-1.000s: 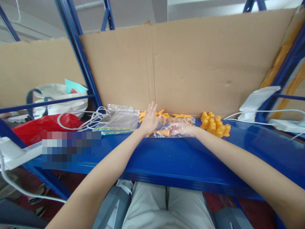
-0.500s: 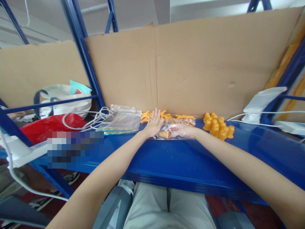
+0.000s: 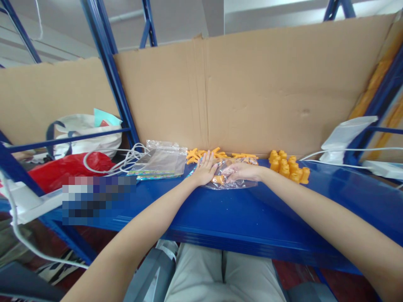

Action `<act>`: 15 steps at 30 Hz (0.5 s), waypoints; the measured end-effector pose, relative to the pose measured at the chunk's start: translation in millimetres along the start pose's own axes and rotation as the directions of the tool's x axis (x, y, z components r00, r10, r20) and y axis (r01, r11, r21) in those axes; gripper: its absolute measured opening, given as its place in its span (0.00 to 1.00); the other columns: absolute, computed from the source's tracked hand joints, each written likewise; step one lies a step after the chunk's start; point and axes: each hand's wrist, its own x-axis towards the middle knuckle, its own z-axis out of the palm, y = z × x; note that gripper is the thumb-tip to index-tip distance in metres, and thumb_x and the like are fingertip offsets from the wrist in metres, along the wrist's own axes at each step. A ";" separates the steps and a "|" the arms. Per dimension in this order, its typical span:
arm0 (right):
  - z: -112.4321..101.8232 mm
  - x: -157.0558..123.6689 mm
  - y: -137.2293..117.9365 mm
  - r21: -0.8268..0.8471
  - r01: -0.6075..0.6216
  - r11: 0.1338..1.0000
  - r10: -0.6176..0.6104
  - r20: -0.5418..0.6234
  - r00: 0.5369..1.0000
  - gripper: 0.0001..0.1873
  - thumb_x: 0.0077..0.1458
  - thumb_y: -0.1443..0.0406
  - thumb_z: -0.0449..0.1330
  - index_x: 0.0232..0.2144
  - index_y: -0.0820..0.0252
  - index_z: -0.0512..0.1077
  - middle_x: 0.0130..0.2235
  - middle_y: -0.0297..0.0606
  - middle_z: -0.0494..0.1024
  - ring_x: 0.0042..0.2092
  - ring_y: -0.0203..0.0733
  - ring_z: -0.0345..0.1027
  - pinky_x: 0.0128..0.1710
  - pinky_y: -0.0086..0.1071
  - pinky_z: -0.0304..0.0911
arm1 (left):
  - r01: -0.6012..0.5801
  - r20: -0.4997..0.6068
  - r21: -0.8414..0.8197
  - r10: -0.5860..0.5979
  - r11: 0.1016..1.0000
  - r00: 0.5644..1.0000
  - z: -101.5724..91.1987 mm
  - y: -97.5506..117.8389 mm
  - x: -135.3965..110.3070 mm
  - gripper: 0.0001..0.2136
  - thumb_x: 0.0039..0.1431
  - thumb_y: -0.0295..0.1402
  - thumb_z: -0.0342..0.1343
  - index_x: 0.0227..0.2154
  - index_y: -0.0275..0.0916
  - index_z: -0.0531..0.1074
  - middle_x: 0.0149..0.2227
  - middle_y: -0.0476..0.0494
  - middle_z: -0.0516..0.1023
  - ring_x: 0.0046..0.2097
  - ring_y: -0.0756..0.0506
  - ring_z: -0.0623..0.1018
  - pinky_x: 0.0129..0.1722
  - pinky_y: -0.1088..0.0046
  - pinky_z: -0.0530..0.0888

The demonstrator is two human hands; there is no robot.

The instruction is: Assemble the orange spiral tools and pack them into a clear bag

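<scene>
A clear plastic bag with small orange pieces inside lies on the blue shelf in front of me. My left hand rests flat on the bag's left end, fingers stretched out. My right hand lies on the bag's top right, its fingers closed together on the plastic. Loose orange branch-shaped pieces lie just behind my hands along the cardboard wall. A cluster of orange bell-shaped pieces stands to the right of my right hand.
A stack of empty clear bags lies left of my hands, with a coiled white cable beside it. Further left are a red bag and a white tote. A white device with cables sits at the right.
My left hand came down from upright to flat on the bag's end. My right hand shifted left and now lies on the bag.
</scene>
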 end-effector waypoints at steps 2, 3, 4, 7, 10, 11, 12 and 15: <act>-11.4 -5.7 -2.1 0.011 -0.063 0.998 0.063 -0.012 0.998 0.15 0.40 0.74 0.63 0.35 0.65 0.75 0.39 0.41 0.78 0.40 0.38 0.72 0.43 0.31 0.67 | 0.008 0.003 -0.006 -0.008 1.000 1.000 -0.4 0.9 -0.5 0.30 0.66 0.45 0.26 0.67 0.39 0.33 0.69 0.43 0.32 0.68 0.43 0.32 0.65 0.53 0.38; -18.4 -9.7 -4.1 0.017 -0.095 0.995 0.096 -0.016 0.995 0.15 0.40 0.74 0.63 0.35 0.64 0.75 0.40 0.42 0.78 0.39 0.37 0.72 0.43 0.31 0.67 | 0.014 0.007 -0.008 -0.014 1.000 1.000 -0.9 1.6 -0.9 0.30 0.66 0.45 0.26 0.67 0.39 0.33 0.69 0.43 0.32 0.68 0.43 0.32 0.65 0.54 0.38; -26.0 -14.6 -7.0 0.013 -0.129 0.992 0.129 -0.009 0.992 0.14 0.41 0.74 0.63 0.35 0.64 0.75 0.41 0.42 0.78 0.38 0.36 0.73 0.42 0.30 0.67 | 0.022 0.015 -0.008 -0.022 1.000 1.000 -1.6 2.6 -1.5 0.30 0.66 0.45 0.26 0.67 0.38 0.34 0.69 0.43 0.32 0.68 0.43 0.33 0.65 0.54 0.38; -49.8 -31.4 -19.1 -0.026 -0.214 0.976 0.212 -0.056 0.976 0.08 0.46 0.70 0.62 0.33 0.61 0.75 0.38 0.42 0.79 0.36 0.36 0.74 0.38 0.29 0.68 | 0.044 0.052 -0.003 -0.044 0.999 0.998 -4.2 5.6 -3.5 0.30 0.65 0.44 0.26 0.67 0.36 0.34 0.69 0.43 0.31 0.69 0.43 0.34 0.66 0.55 0.38; -70.5 -44.1 -31.2 -0.063 -0.248 0.967 0.233 -0.180 0.956 0.05 0.46 0.71 0.64 0.29 0.60 0.75 0.35 0.43 0.80 0.33 0.37 0.73 0.35 0.30 0.69 | 0.049 0.081 -0.003 -0.049 0.999 0.996 -6.2 7.1 -4.4 0.31 0.65 0.45 0.27 0.67 0.38 0.35 0.69 0.44 0.30 0.69 0.43 0.35 0.65 0.55 0.39; -76.0 -46.0 -34.1 -0.056 -0.233 0.971 0.213 -0.244 0.946 0.04 0.46 0.71 0.64 0.28 0.59 0.75 0.33 0.43 0.80 0.32 0.37 0.73 0.33 0.29 0.69 | 0.053 0.088 -0.001 -0.052 0.999 0.995 -6.5 7.2 -4.4 0.31 0.65 0.46 0.27 0.67 0.38 0.35 0.69 0.44 0.31 0.69 0.43 0.35 0.65 0.54 0.38; -80.6 -46.3 -36.3 -0.040 -0.211 0.977 0.188 -0.316 0.930 0.04 0.46 0.72 0.64 0.27 0.59 0.74 0.32 0.43 0.80 0.31 0.37 0.73 0.32 0.29 0.69 | 0.055 0.094 0.002 -0.055 0.998 0.994 -6.6 7.1 -4.3 0.31 0.65 0.46 0.27 0.67 0.39 0.35 0.69 0.44 0.31 0.69 0.43 0.34 0.65 0.55 0.38; -88.8 -38.6 -38.1 0.006 -0.121 0.993 0.106 -0.537 0.837 0.05 0.50 0.73 0.61 0.28 0.60 0.73 0.31 0.41 0.79 0.29 0.34 0.71 0.30 0.27 0.68 | 0.068 0.094 0.006 -0.068 0.998 0.993 -5.8 7.0 -3.8 0.31 0.64 0.46 0.27 0.67 0.39 0.35 0.69 0.45 0.32 0.69 0.43 0.34 0.66 0.55 0.37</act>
